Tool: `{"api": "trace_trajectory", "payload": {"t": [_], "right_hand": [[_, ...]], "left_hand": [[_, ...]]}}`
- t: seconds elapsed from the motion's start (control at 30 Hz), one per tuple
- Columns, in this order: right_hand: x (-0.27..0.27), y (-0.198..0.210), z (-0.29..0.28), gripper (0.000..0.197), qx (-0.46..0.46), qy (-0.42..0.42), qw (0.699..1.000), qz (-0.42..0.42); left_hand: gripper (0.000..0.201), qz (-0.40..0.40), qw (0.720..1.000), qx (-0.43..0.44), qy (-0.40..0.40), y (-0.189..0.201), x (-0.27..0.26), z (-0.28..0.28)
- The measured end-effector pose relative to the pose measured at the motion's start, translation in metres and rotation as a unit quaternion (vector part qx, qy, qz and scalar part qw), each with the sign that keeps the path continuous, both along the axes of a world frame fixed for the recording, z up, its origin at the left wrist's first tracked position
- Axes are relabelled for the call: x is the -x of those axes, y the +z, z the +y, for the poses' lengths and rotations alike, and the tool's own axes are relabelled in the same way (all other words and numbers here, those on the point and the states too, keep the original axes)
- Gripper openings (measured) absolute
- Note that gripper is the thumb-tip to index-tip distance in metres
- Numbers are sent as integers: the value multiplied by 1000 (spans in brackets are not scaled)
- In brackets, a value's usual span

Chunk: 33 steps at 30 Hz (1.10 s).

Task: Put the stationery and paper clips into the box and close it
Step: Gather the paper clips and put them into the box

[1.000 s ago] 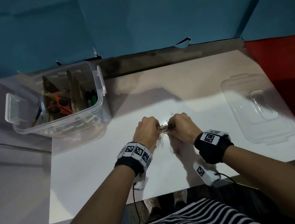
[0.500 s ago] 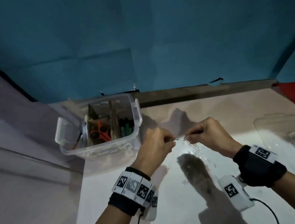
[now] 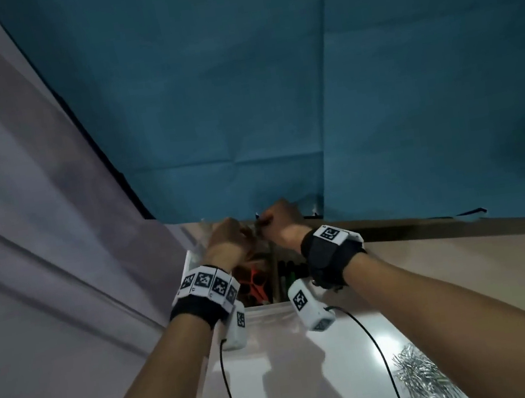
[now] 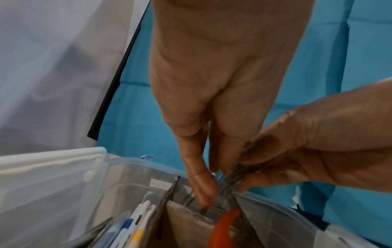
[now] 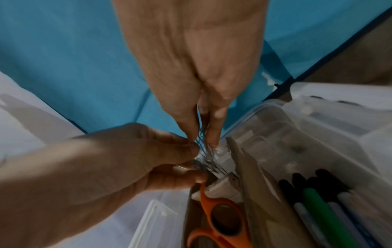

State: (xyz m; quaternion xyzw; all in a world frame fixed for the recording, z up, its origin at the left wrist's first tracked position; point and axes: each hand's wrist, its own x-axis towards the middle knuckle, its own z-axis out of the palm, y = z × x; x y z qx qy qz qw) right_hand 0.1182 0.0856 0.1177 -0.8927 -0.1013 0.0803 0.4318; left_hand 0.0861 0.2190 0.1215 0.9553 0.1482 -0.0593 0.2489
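Both hands hold one bunch of silver paper clips [image 4: 230, 180] between them, above the far end of the clear plastic box [image 3: 263, 310]. My left hand [image 4: 214, 182] pinches the clips with its thumb and fingers pointing down into the box. My right hand [image 5: 203, 139] pinches the same bunch [image 5: 206, 160] from the other side. Below them, orange scissors [image 5: 222, 216] lie in the middle compartment, with markers [image 5: 318, 203] in the right one and pens [image 4: 135, 226] in the left one. In the head view the hands [image 3: 251, 227] hide the clips they hold.
A loose pile of paper clips [image 3: 421, 375] lies on the white table sheet [image 3: 280, 382] near my right forearm. Cardboard dividers [image 5: 250, 176] split the box. Its hinged latch flap [image 4: 48, 161] stands at the left end. A blue backdrop rises just behind the box.
Both hands have lifted a bunch of clips off the table and carried it left and away from me to above the box. The head camera has tilted upward.
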Motion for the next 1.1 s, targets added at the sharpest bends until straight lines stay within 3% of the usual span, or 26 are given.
{"api": "trace_trajectory", "payload": {"t": [0.2,0.3,0.37,0.53,0.6,0.67,0.73,0.83,0.93,1.1], "right_hand": [[-9,-27,-3,26,-26,2,1000,10],[-5,-22,-26,27,-42,-16,999,22],[3,-14,-48,25,-71,-33,997,19],[35,-14,-145,24,-161,-74,983,52],[54,-25,-192,19,-105,-65,989,78],[74,-52,-234,14,13,-30,993,117],[93,-89,-261,14,142,25,980,139],[122,-131,-272,15,263,64,952,139],[155,-153,-267,17,300,68,950,60],[195,-166,-277,23,243,124,960,72]], "left_hand": [[31,-15,1000,-10,-10,-11,-6,-4],[22,-36,998,-37,-40,1,4,-25],[19,-66,992,-51,-92,9,19,-48],[12,-102,977,14,-188,1,76,-118],[14,-80,967,58,-236,-22,96,-149],[17,-34,958,73,-274,-56,110,-175],[18,24,957,66,-283,-98,117,-193],[38,77,953,37,-290,-148,124,-210],[42,39,945,-22,-324,-172,141,-229],[23,-29,918,-3,-396,-190,172,-235]]}}
